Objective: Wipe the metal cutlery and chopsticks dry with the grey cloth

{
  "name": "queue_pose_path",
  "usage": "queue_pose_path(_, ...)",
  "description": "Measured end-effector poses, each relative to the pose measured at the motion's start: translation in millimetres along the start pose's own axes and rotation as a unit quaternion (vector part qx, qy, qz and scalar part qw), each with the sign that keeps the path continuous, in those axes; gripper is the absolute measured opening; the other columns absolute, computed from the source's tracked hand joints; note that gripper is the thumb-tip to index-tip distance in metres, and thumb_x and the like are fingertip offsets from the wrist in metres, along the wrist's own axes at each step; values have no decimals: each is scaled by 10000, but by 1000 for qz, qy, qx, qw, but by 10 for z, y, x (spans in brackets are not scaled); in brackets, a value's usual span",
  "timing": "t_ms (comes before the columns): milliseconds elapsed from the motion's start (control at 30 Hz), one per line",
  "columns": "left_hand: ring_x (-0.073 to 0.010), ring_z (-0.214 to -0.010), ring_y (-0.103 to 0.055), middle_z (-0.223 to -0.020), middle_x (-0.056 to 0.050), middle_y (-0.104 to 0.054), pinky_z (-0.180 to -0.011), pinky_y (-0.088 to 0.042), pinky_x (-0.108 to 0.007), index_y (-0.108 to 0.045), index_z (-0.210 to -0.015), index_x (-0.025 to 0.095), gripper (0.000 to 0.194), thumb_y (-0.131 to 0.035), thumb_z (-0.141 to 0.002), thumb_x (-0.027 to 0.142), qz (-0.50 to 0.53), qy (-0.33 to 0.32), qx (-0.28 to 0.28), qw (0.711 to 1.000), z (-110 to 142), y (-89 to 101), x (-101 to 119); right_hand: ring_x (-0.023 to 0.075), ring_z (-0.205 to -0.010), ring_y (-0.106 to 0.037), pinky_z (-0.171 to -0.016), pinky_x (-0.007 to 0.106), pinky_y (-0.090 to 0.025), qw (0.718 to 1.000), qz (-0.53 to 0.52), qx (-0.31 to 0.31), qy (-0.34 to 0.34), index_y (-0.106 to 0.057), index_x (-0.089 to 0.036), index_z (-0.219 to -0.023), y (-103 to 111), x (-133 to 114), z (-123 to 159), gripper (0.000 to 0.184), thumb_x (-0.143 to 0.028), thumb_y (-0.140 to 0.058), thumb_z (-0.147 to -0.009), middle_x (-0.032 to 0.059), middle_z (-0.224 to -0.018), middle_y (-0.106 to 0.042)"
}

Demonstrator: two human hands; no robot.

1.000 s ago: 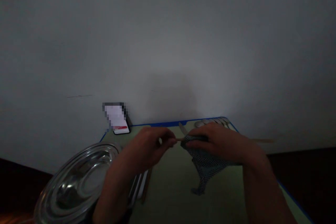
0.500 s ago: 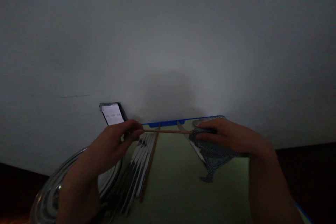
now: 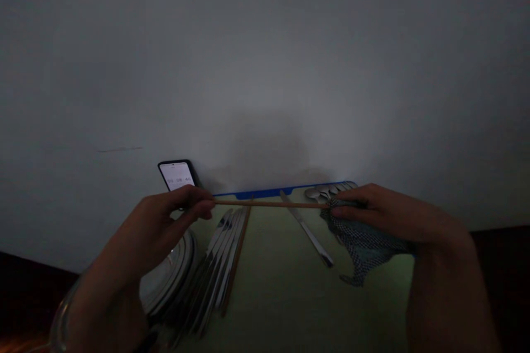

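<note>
A thin wooden chopstick [image 3: 269,204] stretches level between my two hands above the table. My left hand [image 3: 176,218] pinches its left end between thumb and fingers. Around the other end, my right hand [image 3: 366,208] grips a dark checkered cloth [image 3: 364,248], which hangs down below the fingers. Under the chopstick a single table knife [image 3: 308,229] lies slanted on the table. Left of it, several knives [image 3: 219,270] lie side by side, with another chopstick [image 3: 237,265] along their right edge. Several spoons [image 3: 327,192] rest near my right fingertips, partly covered.
A lit phone [image 3: 176,174] leans against the grey wall [image 3: 265,66]. Stacked plates [image 3: 165,281] stand at the left, partly behind my left forearm. A blue strip [image 3: 265,193] edges the pale green tabletop [image 3: 281,292] by the wall.
My right hand and the cloth have slid right along the chopstick, baring more of it and uncovering the slanted knife and the spoons. My left hand has shifted slightly left.
</note>
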State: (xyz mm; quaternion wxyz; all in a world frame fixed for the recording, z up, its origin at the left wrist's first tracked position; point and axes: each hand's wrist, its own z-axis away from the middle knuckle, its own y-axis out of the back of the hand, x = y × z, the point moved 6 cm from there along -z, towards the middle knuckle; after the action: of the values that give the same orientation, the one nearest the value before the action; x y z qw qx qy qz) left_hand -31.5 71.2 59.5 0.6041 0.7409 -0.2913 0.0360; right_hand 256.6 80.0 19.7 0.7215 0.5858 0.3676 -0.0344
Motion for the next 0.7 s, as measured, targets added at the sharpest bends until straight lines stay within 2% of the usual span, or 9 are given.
queue_pose_path(67,-145,-688,-640,-762,0,-707,-605,-451,-217,-636,-817,199,232,-490,-832,378,28,-8,-14,999,-12,-44,24,177,-846,-611,-738,277,-430,1000,15,-4,11,-668,-233,-950,-22,-55,-25,361,-491,-433,-856,14,-939,-687)
queue_pose_path(167,-134,-660,-634,-723,27,-698,-594,-454,-208,-644,-798,214,195,-524,-829,365,57,-29,-55,996,-40,-178,127,159,-761,-605,-669,263,-408,999,20,-30,36,-673,-225,-923,-112,-176,-106,372,-494,-425,-860,15,-865,-685)
queue_pose_path(367,-95,-633,-620,-696,50,-692,-588,-446,-172,-661,-784,215,155,-561,-835,322,102,-66,-125,985,-96,-445,382,118,-676,-562,-600,229,-355,991,10,-36,126,-673,-205,-901,-284,-474,-296,323,-435,-447,-873,9,-761,-655)
queue_pose_path(500,-87,-642,-631,-698,61,-705,-595,-435,-161,-679,-761,224,89,-624,-790,287,124,-77,-171,974,-145,-612,470,104,-620,-537,-580,227,-342,982,5,-70,176,-667,-172,-892,-414,-634,-345,303,-387,-455,-881,5,-678,-620)
queue_pose_path(567,-94,-601,-624,-648,47,-696,-563,-425,-171,-676,-706,204,135,-623,-781,303,118,-62,-160,978,-193,-653,470,110,-654,-547,-603,233,-349,982,-3,-51,179,-657,-171,-902,-408,-653,-372,280,-364,-455,-885,12,-718,-630)
queue_pose_path(700,-103,-555,-607,-589,21,-669,-547,-421,-194,-638,-656,173,270,-538,-822,362,108,-29,-86,990,-282,-612,433,107,-680,-535,-632,241,-363,983,-63,30,173,-630,-190,-871,-300,-580,-437,263,-370,-438,-891,-2,-769,-626)
